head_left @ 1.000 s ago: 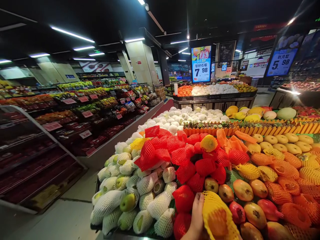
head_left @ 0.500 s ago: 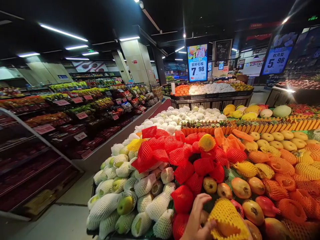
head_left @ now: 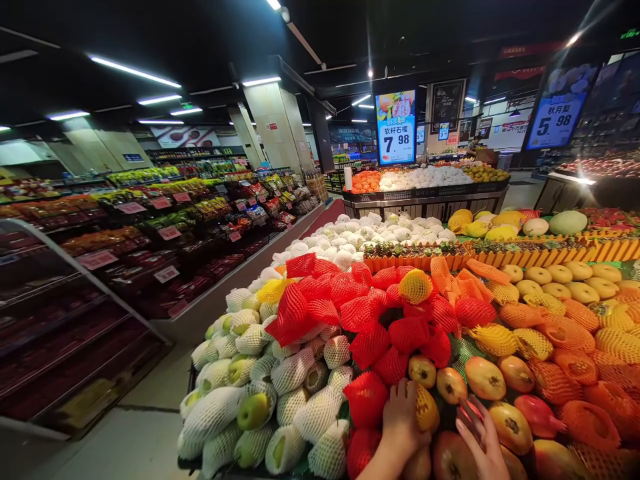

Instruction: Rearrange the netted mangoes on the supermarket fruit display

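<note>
Now the produce surface [head_left: 200, 400] is carrying the same netted heaps, but the big yellow foam net is gone from view; the left hand [head_left: 400, 420] is closing on a yellow-netted fruit [head_left: 426, 408] at six o'clock, while the right hand [head_left: 480, 440] is arriving, fingers spread over a bare mango [head_left: 453, 457], gripping nothing.

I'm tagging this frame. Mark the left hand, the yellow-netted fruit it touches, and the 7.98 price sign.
left hand [head_left: 400, 420], head view, back of the hand.
yellow-netted fruit [head_left: 428, 409], head view, its netted side.
7.98 price sign [head_left: 396, 128], head view, middle of the screen.
</note>
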A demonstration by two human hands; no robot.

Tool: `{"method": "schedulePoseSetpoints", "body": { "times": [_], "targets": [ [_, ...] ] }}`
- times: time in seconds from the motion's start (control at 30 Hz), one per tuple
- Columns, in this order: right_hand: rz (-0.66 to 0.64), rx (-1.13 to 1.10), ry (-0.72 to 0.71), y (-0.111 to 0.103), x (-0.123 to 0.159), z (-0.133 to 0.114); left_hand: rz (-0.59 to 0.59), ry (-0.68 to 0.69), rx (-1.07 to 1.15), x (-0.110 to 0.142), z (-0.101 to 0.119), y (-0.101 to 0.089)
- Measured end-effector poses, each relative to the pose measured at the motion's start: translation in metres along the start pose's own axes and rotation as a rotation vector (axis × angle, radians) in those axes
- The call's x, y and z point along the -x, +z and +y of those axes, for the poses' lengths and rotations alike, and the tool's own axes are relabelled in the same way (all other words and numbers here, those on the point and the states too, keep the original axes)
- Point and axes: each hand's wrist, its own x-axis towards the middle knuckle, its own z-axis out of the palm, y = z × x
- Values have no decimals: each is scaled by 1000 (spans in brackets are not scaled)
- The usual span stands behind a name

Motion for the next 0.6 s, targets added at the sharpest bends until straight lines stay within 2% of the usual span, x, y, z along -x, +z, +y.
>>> {"method": "schedulePoseSetpoints", "body": {
  "times": [0.1, 0.27, 0.4, 0.47, 0.53, 0.57, 0.6],
  "targets": [
    [-39, -1, 3, -10, -8, 11, -81, -62, -179, -11, 12, 10],
    [-103, 53, -5, -24, -13, 26, -198, 70, -343, -23, 24, 13],
    [-126, 73, -28, -22, -9, 19, -262, 129, -339, -33, 25, 5],
    [-108, 66, -30, -20, -5, 10, -299, 139, -299, -34, 22, -6],
    [-92, 60, -13, -22, -2, 1, -265, 187, -212, -34, 14, -27],
    [-94, 62, 1, -25, 0, -1, -193, 229, -159, -34, 9, -42],
    [-95, 70, 11, -28, 1, -3, -67, 242, -118, -36, 1, -60]
  ]
}}
